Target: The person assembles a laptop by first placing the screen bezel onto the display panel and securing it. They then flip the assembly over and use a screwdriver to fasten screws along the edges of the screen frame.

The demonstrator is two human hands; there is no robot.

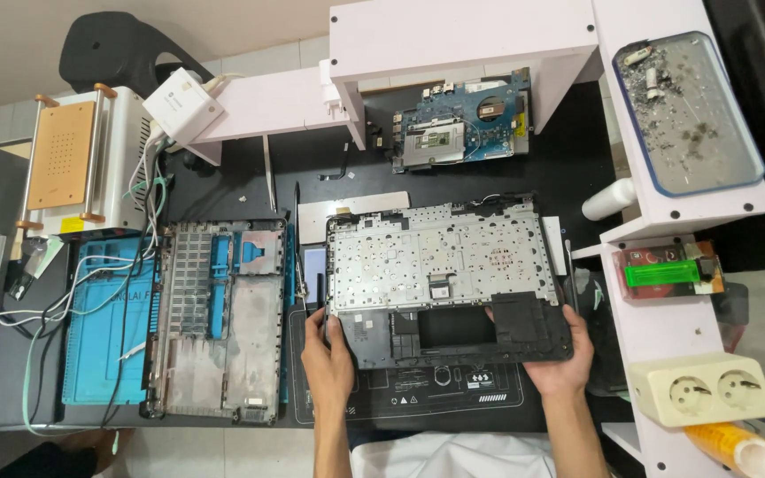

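Gripping the near edge of a laptop keyboard frame (440, 279), both hands are closed on it: the left hand (328, 358) clasps the near-left corner, the right hand (561, 352) the near-right corner, thumbs on top. The frame lies underside up on a dark work mat (418, 389) at the middle of the table (568, 159), its silvery metal backing plate facing the camera and an open touchpad cutout between the hands.

It looks like a wide, thin, fairly light shell, stiff along the edges but likely to flex across the middle, so the two-corner hold on the black plastic rim suits it. A small ribbon connector sits near the centre, probably delicate; the view is too coarse to be sure.

Just left lies the laptop's bottom case (219, 319), partly over a blue mat (104, 327). A blue motherboard (462, 124) rests farther back under a white shelf (462, 35).
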